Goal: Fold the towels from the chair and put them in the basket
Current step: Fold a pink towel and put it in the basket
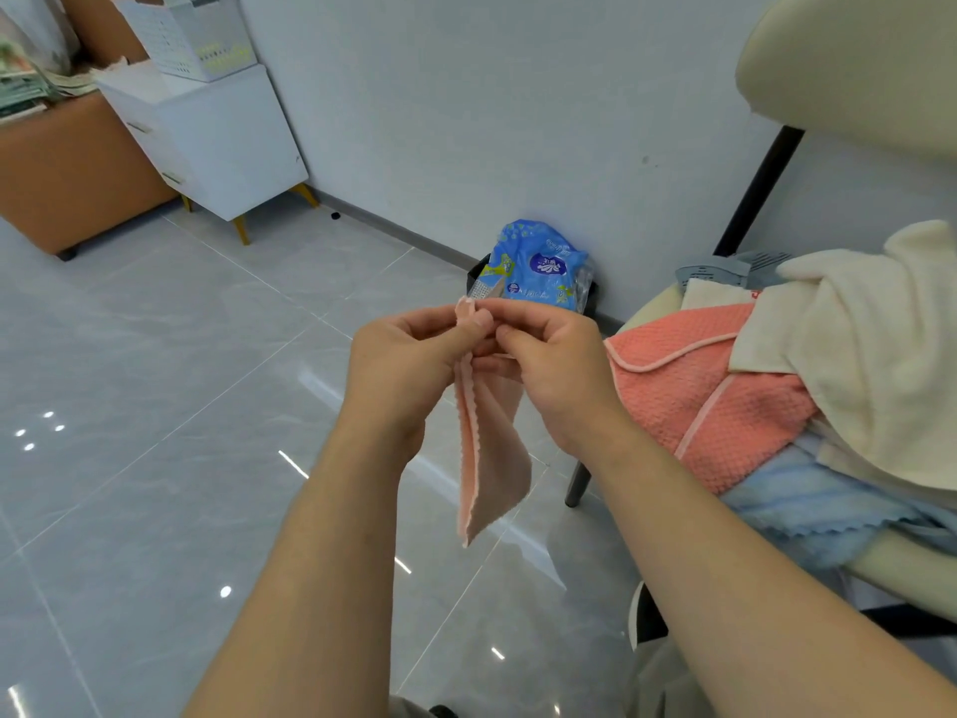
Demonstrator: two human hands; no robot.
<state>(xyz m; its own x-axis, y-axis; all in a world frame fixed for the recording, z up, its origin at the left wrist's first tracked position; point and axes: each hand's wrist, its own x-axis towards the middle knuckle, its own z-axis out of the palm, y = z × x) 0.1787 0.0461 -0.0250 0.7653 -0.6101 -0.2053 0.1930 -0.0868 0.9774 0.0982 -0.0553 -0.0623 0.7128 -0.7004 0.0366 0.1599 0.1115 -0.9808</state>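
Note:
A small pale pink towel (489, 453) hangs in the air in front of me, doubled lengthwise, its lower end pointing at the floor. My left hand (401, 365) and my right hand (551, 362) both pinch its top edge, close together, thumbs nearly touching. At the right stands a cream chair (849, 64) with a pile on its seat: a coral waffle towel (694, 391), a cream towel (859, 344) over it, and a light blue towel (808, 510) underneath. A white perforated basket (191, 36) sits on a white cabinet at the far top left.
The white cabinet (217, 132) stands against the wall beside a brown unit (67, 173) with stacked papers. A black bin with a blue plastic pack (538, 269) sits by the wall behind my hands. Glossy grey floor tiles (155, 406) spread to the left.

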